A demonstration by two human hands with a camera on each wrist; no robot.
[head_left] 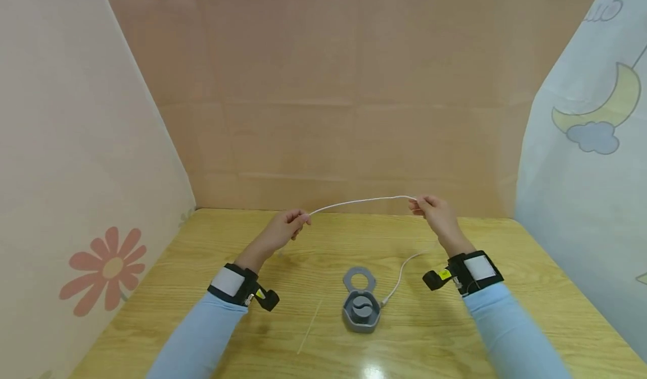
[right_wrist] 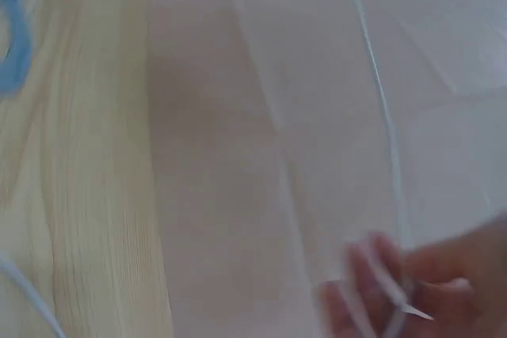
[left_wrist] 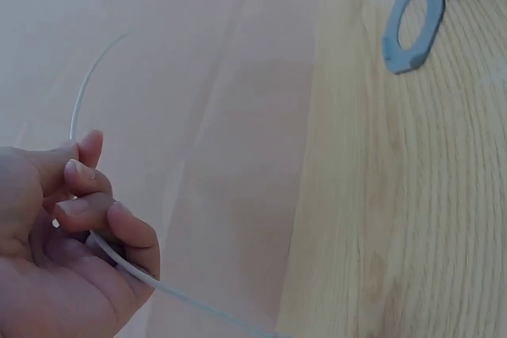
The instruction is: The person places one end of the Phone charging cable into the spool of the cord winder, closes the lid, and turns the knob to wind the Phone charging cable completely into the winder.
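A: What are the hands doing?

B: Both are raised above the wooden counter (head_left: 455,334), well apart. The left hand (head_left: 283,230) pinches a thin white cable (head_left: 361,201) between curled fingers (left_wrist: 95,211); the right hand (head_left: 437,213) pinches it further along. The cable arcs between them.

A: Where does the cable go?

B: From the right hand it drops to the counter and runs to a grey holder (head_left: 361,309), which sits nearer the person, between the two wrists. A thin white strip (head_left: 309,327) lies just left of the holder.
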